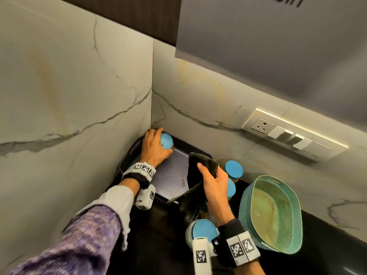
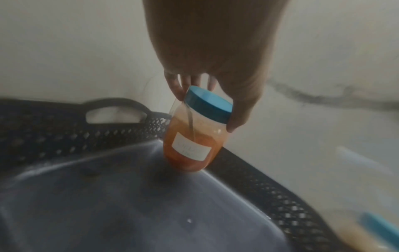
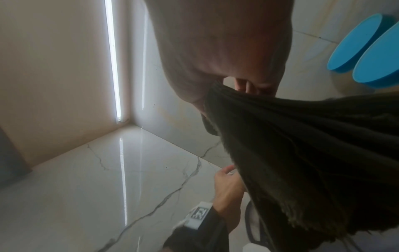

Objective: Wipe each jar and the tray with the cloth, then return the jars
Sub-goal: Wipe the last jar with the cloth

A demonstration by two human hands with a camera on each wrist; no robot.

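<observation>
orange jar (image 2: pixel 194 136) tilted in tray (image 2: pixel 108 213), dark cloth (image 1: pixel 195 187)

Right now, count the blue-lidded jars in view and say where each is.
4 blue-lidded jars: one in the black perforated tray's far corner, gripped by the left hand; two beside the tray; one nearest. More may be hidden behind the dark cloth.

place: home kitchen | signs: marble-look wall tiles (image 1: pixel 75 86) | dark table (image 1: pixel 162 235) | wall socket with switches (image 1: pixel 294 135) at 3 o'clock | labelled spice jars (image 2: pixel 194 133)
</observation>
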